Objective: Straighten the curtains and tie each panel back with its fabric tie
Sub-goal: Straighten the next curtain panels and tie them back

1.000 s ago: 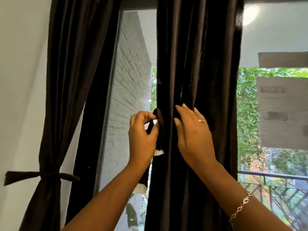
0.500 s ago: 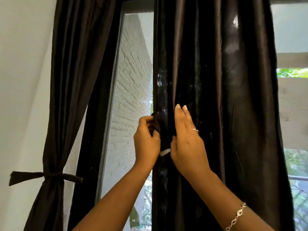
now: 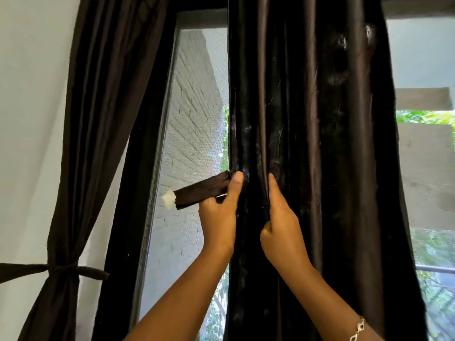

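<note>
A dark brown curtain panel (image 3: 320, 143) hangs loose in front of the window, right of centre. My left hand (image 3: 219, 217) grips a dark fabric tie (image 3: 199, 190) at the panel's left edge; the tie sticks out to the left and ends in a white patch. My right hand (image 3: 280, 225) pinches a fold of the same panel a little to the right, fingers tucked behind the cloth. A second dark panel (image 3: 98, 119) hangs at the left, gathered low by its own tie (image 3: 61, 269) knotted around it.
A black window frame (image 3: 138, 193) runs between the two panels, with a mesh screen behind it. A white wall (image 3: 29, 119) is at the far left. Outside are a brick wall (image 3: 192, 114), foliage and a railing (image 3: 438, 269).
My left hand has pulled the tie out from the panel's edge, so it now points left with its white end showing. My right hand has closed on a fold of the panel.
</note>
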